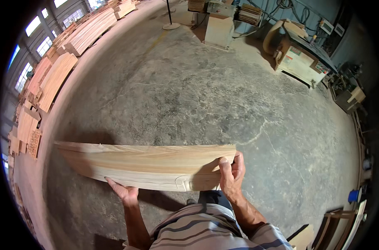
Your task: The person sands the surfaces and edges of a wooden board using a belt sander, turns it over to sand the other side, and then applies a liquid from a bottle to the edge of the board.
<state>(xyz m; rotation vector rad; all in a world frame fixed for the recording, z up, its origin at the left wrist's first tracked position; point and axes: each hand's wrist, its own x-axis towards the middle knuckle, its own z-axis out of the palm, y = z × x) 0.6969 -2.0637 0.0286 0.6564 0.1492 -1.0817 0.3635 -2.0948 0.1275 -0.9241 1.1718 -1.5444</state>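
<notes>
A long, pale wooden board (143, 162) lies across in front of me, held up above the concrete floor. Near its right end, a curved groove and a small notch are cut by the near edge. My right hand (232, 174) grips that end, thumb on top and fingers around the end edge. Toward the left part of the board, my left hand (123, 192) supports the near edge, its thumb against the edge and the other fingers hidden underneath. The board's far left end falls in shadow.
Stacks of timber (91, 33) and wooden panels (58, 79) line the left side. A woodworking machine (302, 62) stands at the far right, with a pale cabinet (219, 31) at the back. A blue bucket (355, 195) and a wooden frame (337, 229) are at the right.
</notes>
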